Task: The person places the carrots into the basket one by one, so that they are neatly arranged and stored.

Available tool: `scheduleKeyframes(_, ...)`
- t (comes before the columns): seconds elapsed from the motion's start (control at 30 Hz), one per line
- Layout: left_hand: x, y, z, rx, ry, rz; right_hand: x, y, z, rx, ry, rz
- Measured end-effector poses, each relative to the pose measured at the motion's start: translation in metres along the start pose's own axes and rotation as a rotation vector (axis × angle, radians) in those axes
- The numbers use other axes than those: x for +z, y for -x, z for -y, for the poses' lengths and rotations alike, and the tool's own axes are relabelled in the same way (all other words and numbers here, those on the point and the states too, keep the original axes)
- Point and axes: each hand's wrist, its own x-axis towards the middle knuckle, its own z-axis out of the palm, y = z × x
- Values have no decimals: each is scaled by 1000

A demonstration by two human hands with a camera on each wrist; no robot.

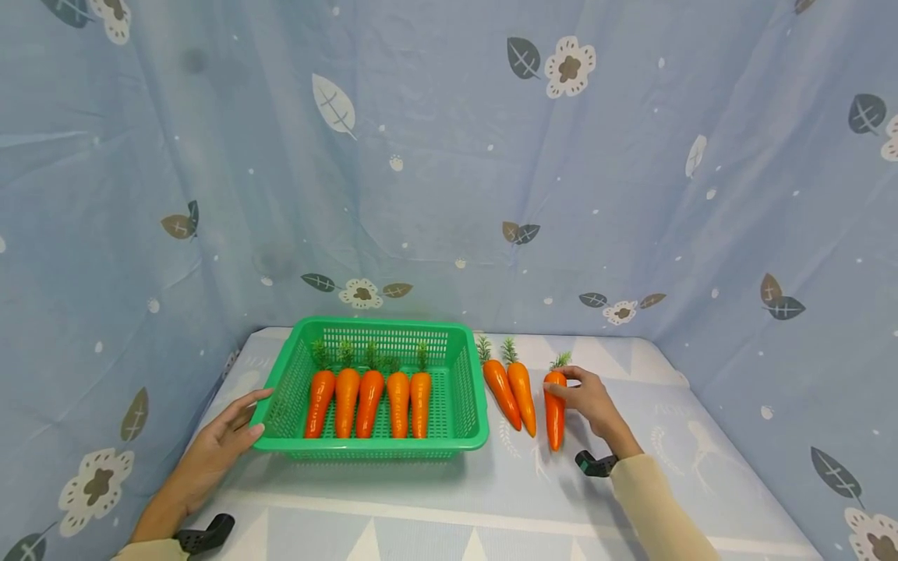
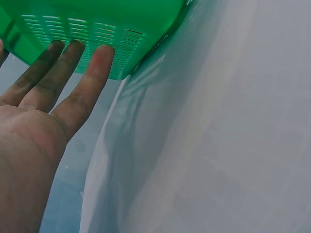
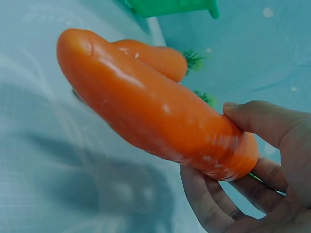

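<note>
A green plastic basket (image 1: pixel 382 444) holds several orange carrots (image 1: pixel 369 403) with green tops, lying side by side. At its left rim is my left hand (image 1: pixel 223 436). In the left wrist view, straight fingers (image 2: pixel 87 92) touch the slotted outer wall of the basket (image 2: pixel 121 29). My right hand (image 1: pixel 588 396) pinches a carrot (image 1: pixel 555 425) near its leafy end, its tip pointing toward me. The right wrist view shows the thumb on one side of this carrot (image 3: pixel 146 107) and fingers on the other, with shadows on the cloth below.
Two more carrots (image 1: pixel 519 389) lie together between the basket and my right hand. A pale patterned cloth (image 1: pixel 421 506) covers the table. Blue curtains (image 1: pixel 449 171) with leaves and flowers rise behind and along both sides.
</note>
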Motion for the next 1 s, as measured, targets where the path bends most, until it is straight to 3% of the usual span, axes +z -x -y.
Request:
scheduleKeyframes(0.43,0,1,2,-6,7,-8,-5,4,25,-102,-43,35)
scheduleKeyframes(1.0,-1,-1,-2,-18,-41,-8,6,12,71,-208,-116,91)
